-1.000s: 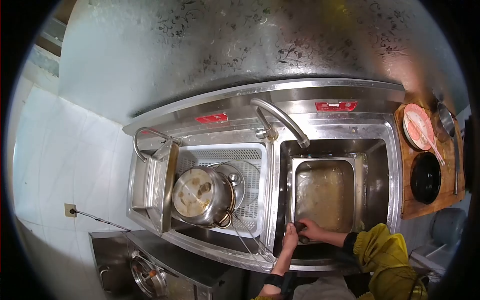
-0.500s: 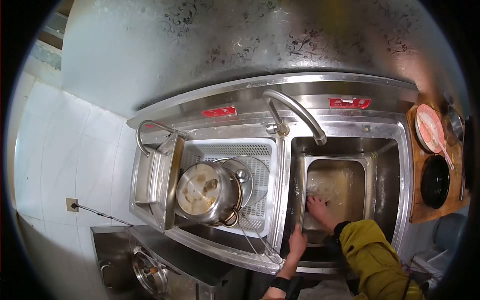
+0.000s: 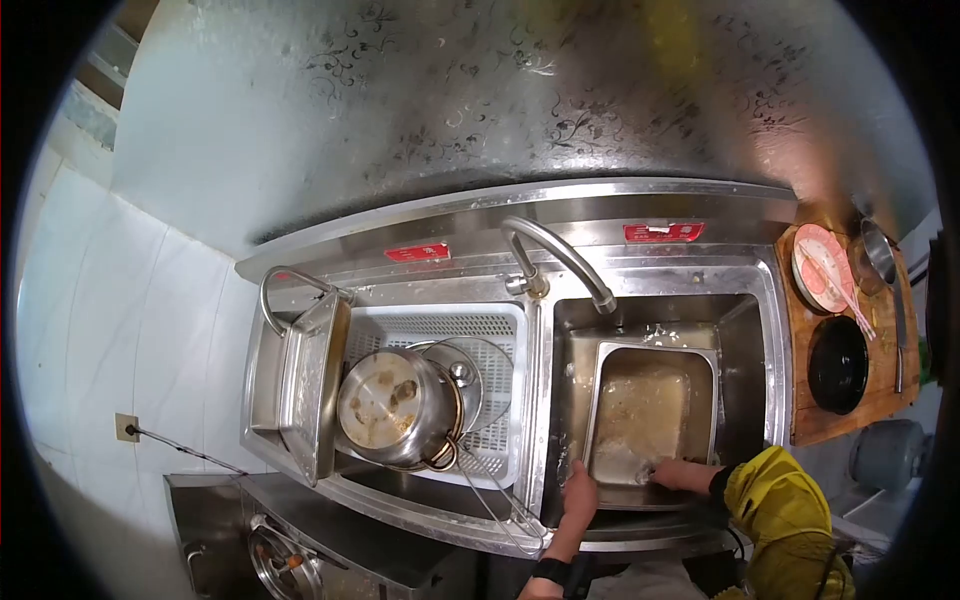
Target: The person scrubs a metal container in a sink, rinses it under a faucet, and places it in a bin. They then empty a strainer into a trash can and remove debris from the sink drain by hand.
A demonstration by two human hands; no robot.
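A rectangular stainless steel pan (image 3: 655,352) sits slightly askew in the right sink basin (image 3: 742,390), with shallow cloudy water in it. At its lower left corner, my left hand (image 3: 578,495) has its fingers closed on the rim. My right hand (image 3: 682,475) reaches into the pan's near end, low over the bottom. Its fingers are bent around a small pale thing that I cannot make out. Above the basin arches a steel faucet (image 3: 575,255).
Left of the basin, a white plastic basket (image 3: 435,318) holds an overturned steel pot (image 3: 385,410) and a glass lid (image 3: 485,380). A wooden board (image 3: 815,425) on the right carries a pink plate (image 3: 815,255) with chopsticks, a black bowl (image 3: 838,365) and a knife (image 3: 899,340).
My right hand has moved from the pan's left side to its near right part. The pan has turned and shifted a little, and more water shows in the basin behind it. The camera view has shifted.
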